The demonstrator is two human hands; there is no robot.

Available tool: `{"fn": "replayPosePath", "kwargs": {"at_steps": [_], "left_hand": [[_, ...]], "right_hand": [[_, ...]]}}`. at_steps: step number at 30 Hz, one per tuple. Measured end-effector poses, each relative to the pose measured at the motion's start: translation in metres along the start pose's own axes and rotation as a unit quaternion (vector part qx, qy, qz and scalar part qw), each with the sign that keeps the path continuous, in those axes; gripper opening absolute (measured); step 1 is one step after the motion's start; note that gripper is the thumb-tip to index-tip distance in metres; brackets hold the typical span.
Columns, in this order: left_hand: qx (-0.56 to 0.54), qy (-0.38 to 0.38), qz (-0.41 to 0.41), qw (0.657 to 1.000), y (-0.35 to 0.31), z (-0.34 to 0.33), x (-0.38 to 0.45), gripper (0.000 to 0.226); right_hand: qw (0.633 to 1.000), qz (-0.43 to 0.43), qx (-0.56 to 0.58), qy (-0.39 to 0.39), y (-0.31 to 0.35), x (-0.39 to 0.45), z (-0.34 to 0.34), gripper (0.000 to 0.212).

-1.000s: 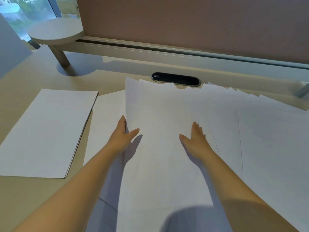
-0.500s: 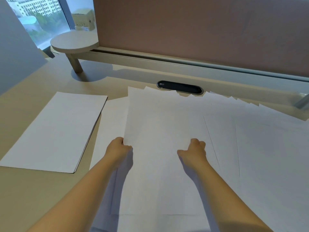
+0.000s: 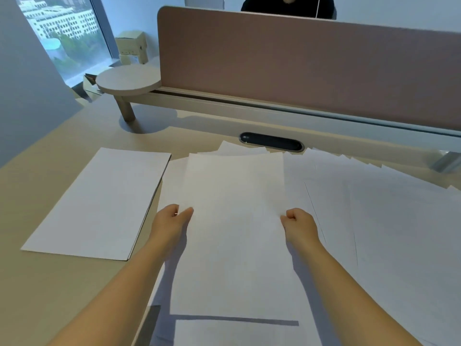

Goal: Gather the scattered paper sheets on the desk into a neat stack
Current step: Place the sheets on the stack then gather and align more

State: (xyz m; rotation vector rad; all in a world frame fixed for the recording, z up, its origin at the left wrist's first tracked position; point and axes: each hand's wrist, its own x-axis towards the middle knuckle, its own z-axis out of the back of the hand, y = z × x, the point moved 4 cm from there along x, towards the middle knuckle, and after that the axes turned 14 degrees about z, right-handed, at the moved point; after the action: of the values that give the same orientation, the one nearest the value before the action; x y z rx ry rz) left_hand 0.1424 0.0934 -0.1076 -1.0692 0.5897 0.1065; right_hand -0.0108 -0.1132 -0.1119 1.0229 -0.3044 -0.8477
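Paper sheet (image 3: 234,221): thin, white, rectangular; both hands pinch side edges.

Both hands closing from flat to pinching, left hand (image 3: 172,221) and right hand (image 3: 298,222) now lifting one sheet (image 3: 234,221) by its side edges, centre of frame.

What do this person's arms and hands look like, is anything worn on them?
Both forearms are bare up to the picture's lower edge: no sleeves, watch or bracelets show. The left hand and the right hand wear no gloves. A tiny bright glint sits at the left hand's fingers; whether it is a ring or a nail is too small to tell.
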Motion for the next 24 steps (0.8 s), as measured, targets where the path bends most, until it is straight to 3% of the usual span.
{"fn": "replayPosePath", "kwargs": {"at_steps": [5, 9, 12, 14, 16, 17, 20, 24], "left_hand": [[0.02, 0.123, 0.014, 0.992, -0.027, -0.032, 0.001, 0.012], [0.091, 0.113, -0.007, 0.989, -0.039, -0.067, 0.002, 0.019], [0.145, 0.08, -0.018, 0.986, -0.039, -0.085, 0.01, 0.035], [0.187, 0.039, -0.026, 0.981, -0.037, -0.093, 0.012, 0.03], [0.27, -0.017, -0.024, 0.962, -0.032, -0.099, 0.013, 0.019], [0.319, -0.038, -0.011, 0.947, -0.025, -0.103, 0.016, 0.032], [0.381, -0.035, 0.027, 0.924, -0.009, -0.114, 0.014, 0.068], [0.39, -0.03, 0.017, 0.92, -0.013, -0.13, 0.003, 0.075]], "right_hand": [[0.995, -0.03, -0.017, -0.089, -0.001, 0.001, 0.038, 0.039], [0.99, -0.053, -0.014, -0.13, -0.015, -0.007, 0.07, 0.036], [0.991, -0.073, -0.028, -0.108, -0.024, -0.01, 0.081, 0.015], [0.986, -0.094, -0.115, -0.074, -0.04, -0.004, 0.089, 0.047], [0.963, -0.137, -0.226, -0.05, -0.058, -0.001, 0.095, 0.066], [0.952, -0.167, -0.254, -0.039, -0.068, 0.0, 0.097, 0.072], [0.95, -0.2, -0.241, -0.023, -0.087, 0.001, 0.095, 0.08], [0.973, -0.157, -0.168, -0.019, -0.082, 0.011, 0.087, 0.078]]}}
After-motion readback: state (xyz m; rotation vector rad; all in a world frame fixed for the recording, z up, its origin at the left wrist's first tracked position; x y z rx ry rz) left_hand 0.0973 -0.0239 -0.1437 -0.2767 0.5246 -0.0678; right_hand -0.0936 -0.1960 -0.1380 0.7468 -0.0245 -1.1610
